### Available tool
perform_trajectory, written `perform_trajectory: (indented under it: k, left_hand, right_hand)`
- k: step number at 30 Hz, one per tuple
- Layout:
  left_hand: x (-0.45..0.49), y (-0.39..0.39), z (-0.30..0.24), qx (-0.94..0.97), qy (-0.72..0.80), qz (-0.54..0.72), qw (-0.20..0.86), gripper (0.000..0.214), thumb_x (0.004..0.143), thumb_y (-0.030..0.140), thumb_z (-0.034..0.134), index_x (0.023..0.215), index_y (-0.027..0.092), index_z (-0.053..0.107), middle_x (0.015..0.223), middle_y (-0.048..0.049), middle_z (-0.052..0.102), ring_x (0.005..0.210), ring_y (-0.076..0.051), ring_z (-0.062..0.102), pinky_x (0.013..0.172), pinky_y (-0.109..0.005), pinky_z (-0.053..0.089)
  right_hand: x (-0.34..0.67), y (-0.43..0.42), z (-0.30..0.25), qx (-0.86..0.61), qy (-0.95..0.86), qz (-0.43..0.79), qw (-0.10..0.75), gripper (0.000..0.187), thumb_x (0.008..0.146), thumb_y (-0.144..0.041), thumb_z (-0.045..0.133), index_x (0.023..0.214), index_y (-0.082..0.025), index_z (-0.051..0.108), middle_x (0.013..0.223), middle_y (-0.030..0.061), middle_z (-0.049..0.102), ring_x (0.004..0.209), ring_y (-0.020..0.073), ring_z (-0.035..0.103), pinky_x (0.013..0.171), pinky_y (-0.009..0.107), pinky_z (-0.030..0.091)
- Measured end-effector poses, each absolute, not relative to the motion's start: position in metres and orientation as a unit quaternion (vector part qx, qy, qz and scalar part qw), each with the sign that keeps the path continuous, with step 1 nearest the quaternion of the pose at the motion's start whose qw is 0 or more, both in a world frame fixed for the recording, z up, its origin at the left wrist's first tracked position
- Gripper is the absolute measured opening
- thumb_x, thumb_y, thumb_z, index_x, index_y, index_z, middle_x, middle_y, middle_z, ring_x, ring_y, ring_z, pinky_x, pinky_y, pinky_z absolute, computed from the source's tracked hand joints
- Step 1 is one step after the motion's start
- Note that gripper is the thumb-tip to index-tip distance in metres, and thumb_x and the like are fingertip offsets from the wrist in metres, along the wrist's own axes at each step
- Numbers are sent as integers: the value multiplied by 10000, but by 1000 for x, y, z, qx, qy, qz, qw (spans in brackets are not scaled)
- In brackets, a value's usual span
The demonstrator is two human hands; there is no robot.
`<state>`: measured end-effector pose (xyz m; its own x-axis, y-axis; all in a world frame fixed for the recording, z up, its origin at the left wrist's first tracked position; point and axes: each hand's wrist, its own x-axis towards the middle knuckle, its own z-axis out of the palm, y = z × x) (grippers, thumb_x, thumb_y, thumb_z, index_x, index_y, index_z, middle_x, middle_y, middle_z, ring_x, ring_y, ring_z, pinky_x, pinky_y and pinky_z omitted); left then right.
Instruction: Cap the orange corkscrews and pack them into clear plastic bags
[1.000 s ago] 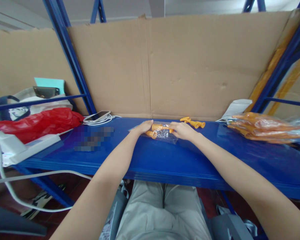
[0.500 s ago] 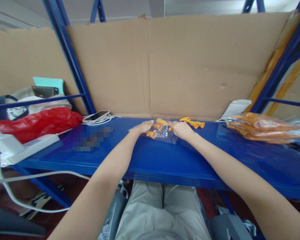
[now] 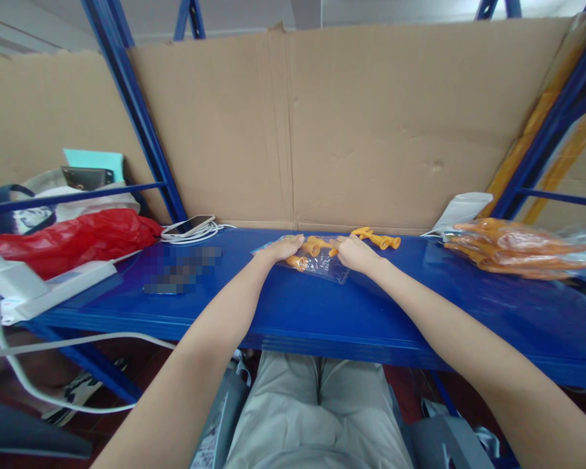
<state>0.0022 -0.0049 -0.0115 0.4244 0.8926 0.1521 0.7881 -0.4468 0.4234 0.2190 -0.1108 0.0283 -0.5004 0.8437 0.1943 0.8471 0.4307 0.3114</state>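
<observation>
A small clear plastic bag (image 3: 322, 264) with orange plastic parts (image 3: 308, 248) in it lies on the blue shelf (image 3: 322, 306) in front of me. My left hand (image 3: 282, 249) grips the bag's left end, fingers curled over it. My right hand (image 3: 353, 252) pinches an orange part at the bag's right opening. A loose orange part (image 3: 378, 239) lies on the shelf just behind my right hand.
A pile of bagged orange parts (image 3: 510, 247) lies at the right. At the left lie a phone on a coiled white cable (image 3: 191, 227), a red bag (image 3: 73, 238) and white boxes. A cardboard sheet (image 3: 351, 124) backs the shelf. Blue rack posts rise at both sides.
The orange part in my right hand has tilted and slid further into the bag. Both hands have stayed nearly where they were.
</observation>
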Motion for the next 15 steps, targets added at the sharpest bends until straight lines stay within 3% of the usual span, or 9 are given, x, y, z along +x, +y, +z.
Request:
perform_trajectory:
  k: [5,11,15]
  left_hand:
    - [4,-9,-8,832,510,165,143,609,947,520,219,1426,220,446,1534,-28,380,1447,-242,278,1172,-361,220]
    - [5,-13,-5,843,501,148,127,587,940,476,250,1459,238,387,1543,-25,358,1444,-221,288,1181,-355,194]
    - [8,-14,-4,835,519,140,120,644,938,448,242,1482,117,342,1566,-91,298,1466,-214,224,1184,-297,158]
  right_hand:
    - [217,-112,20,-514,-843,-155,26,469,915,-30,329,1338,-80,525,1303,175,575,1123,239,605,925,310,431]
    - [206,-117,23,-543,-824,-158,40,458,970,-116,282,1353,-140,531,1309,192,544,1174,272,557,912,324,444]
    - [206,-117,25,-540,-827,-152,35,491,948,-67,292,1374,-153,520,1219,186,592,1119,252,605,904,309,457]
